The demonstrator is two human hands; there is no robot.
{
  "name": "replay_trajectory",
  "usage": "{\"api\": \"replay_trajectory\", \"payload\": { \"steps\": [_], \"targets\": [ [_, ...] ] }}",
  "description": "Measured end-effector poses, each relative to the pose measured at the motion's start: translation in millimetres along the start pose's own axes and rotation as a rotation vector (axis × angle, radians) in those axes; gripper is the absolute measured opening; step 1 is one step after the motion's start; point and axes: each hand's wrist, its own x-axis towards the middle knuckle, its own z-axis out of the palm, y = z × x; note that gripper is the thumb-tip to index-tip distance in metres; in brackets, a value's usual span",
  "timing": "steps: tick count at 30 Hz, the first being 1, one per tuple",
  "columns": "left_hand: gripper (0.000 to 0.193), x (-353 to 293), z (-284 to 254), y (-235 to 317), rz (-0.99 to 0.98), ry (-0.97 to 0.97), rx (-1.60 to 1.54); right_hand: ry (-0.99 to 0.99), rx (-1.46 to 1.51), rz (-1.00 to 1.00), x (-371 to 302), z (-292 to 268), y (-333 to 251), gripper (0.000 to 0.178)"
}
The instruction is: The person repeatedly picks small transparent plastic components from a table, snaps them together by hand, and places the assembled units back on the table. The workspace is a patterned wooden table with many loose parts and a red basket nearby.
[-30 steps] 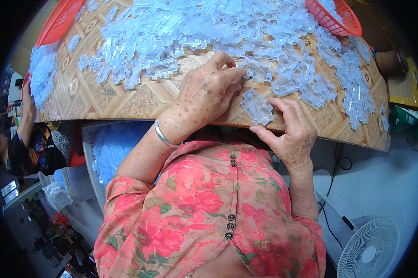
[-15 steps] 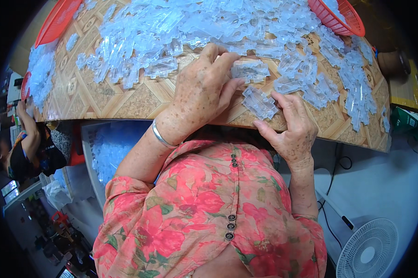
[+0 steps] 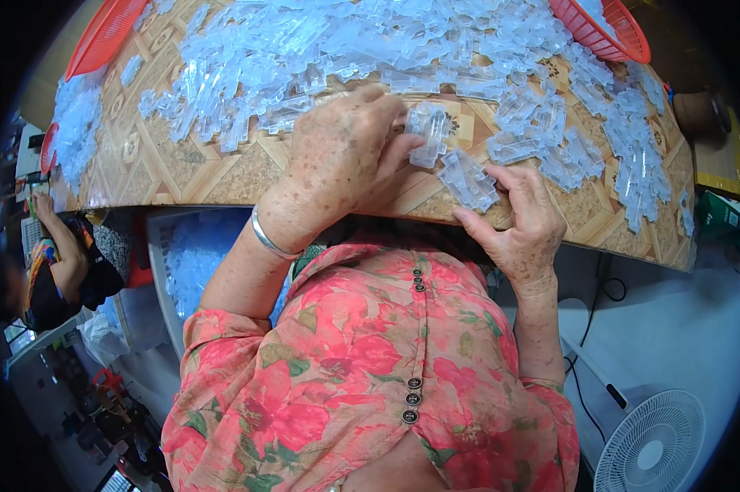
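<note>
Near the table's front edge, my left hand is closed with thumb and fingers at the left side of a clear plastic piece, which stands lengthwise away from me. Some of its fingertips are hidden behind the hand. My right hand has its thumb and forefinger on either side of the right end of a second clear plastic piece, lying slantwise just nearer to me. The two pieces are close together. To the right lies a small cluster of similar clear pieces.
A broad heap of clear plastic pieces covers the far part of the patterned table. Red baskets stand at its far corners. Below the table are a crate of pieces and a white fan. Another person sits at left.
The piece by my left hand has turned from crosswise to lengthwise and shifted slightly left. My left hand has moved left and a little toward me. My right hand has barely moved.
</note>
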Motion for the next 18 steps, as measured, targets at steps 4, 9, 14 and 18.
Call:
{"api": "replay_trajectory", "payload": {
  "steps": [4, 9, 14, 18],
  "targets": [
    [0.051, 8, -1, -3, 0.246, 0.016, -0.073, 0.017, 0.015, -0.015, 2, -1, 0, 0.052],
    [0.062, 9, -2, 0, 0.174, -0.073, -0.057, 0.029, 0.009, -0.004, 1, 0, 3, 0.051],
    [0.068, 1, -2, -1, 0.107, -0.064, -0.105, 0.056, -0.029, 0.018, 0, 3, 2, 0.053],
    [0.066, -9, 2, -3, 0.089, 0.016, -0.151, 0.040, -0.038, 0.052, 1, 3, -2, 0.052]
  ]
}}
